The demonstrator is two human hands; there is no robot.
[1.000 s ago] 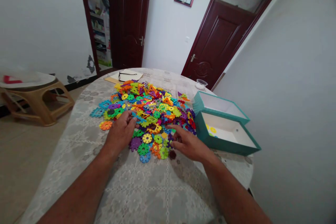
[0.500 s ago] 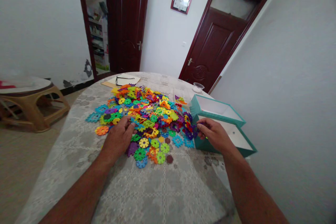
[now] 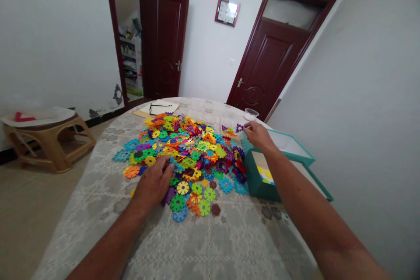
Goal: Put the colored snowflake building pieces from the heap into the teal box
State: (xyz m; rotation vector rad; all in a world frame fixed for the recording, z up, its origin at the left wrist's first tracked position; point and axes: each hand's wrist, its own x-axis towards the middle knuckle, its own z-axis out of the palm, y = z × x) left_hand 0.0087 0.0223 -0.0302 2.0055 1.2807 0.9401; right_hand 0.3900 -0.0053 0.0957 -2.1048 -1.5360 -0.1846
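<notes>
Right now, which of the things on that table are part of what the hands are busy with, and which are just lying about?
In use:
- pile of plastic pieces, left hand resting on its near edge
- purple piece pinched in the right hand
- teal boxes beside the pile, a few yellow pieces inside one

Lying about:
- glasses on a paper
- small clear cup
- wall clock
- stool

Two bare forearms, left hand (image 3: 154, 185) and right hand (image 3: 258, 134) apparently ringless, no sleeves in view.
</notes>
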